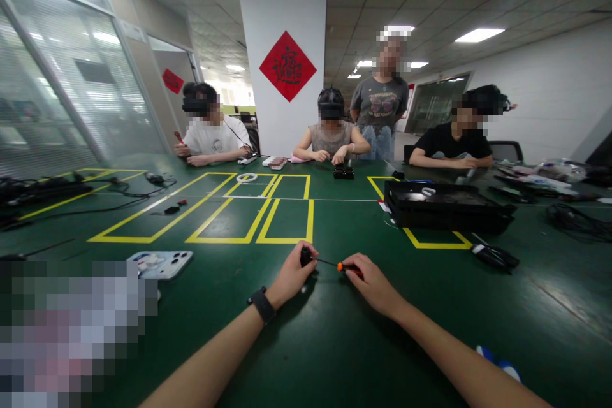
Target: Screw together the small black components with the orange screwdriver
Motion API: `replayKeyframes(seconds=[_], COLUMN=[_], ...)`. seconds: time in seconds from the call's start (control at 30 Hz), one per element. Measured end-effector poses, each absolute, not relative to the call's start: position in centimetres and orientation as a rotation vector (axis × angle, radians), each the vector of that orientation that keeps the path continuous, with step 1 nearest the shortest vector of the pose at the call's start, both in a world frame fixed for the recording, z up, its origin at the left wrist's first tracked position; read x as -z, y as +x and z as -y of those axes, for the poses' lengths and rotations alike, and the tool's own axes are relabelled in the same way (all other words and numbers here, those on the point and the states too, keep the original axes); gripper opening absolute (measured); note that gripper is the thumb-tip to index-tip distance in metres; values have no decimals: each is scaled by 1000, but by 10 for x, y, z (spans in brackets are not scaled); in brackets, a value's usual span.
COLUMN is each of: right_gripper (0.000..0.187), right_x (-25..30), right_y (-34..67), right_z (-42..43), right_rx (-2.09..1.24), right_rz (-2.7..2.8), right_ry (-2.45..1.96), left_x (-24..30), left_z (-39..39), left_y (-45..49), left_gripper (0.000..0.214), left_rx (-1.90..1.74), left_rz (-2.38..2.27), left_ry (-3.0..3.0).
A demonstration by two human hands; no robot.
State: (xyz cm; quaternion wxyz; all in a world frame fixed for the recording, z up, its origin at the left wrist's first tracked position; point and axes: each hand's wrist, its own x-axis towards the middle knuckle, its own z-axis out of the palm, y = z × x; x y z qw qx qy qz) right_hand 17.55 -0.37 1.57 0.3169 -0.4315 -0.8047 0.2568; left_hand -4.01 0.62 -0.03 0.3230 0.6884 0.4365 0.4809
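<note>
My right hand (pixel 366 277) is closed around the handle of a screwdriver (pixel 340 266), which is black with an orange collar. Its thin shaft points left, and the tip reaches a small black part (pixel 305 257). That part sits pinched between the thumb and fingers of my left hand (pixel 294 268); its exact kind is too small to make out. A dark watch is on my left wrist. Both hands are just above the green table (pixel 306 344), near its middle.
Yellow tape (pixel 284 241) marks boxes on the table ahead. A phone (pixel 165 264) lies to the left, a long black tray-like case (pixel 449 207) and a cable bundle (pixel 495 256) to the right. Several people are across the table, one standing. Blue-and-white items (pixel 500 363) lie near my right forearm.
</note>
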Motion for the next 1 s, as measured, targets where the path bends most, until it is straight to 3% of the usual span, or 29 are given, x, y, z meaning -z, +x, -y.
replayKeyframes(seconds=[0.17,0.43,1.0], right_gripper=[26,16,13], right_x=[-16,-14,-16], right_y=[176,174,174], right_z=[5,4,5], right_rx=[-696,-626,-634], right_rz=[2072,2133,2052], right_ry=[-1200,-1167,-1210], left_x=[0,1,0], left_z=[-5,-6,-5], left_y=[-40,-39,-40], left_gripper=[16,16,15], left_rx=[-1255,-1238,-1251], left_rz=[-1146,-1179,-1153], left_ry=[1820,1841,1824])
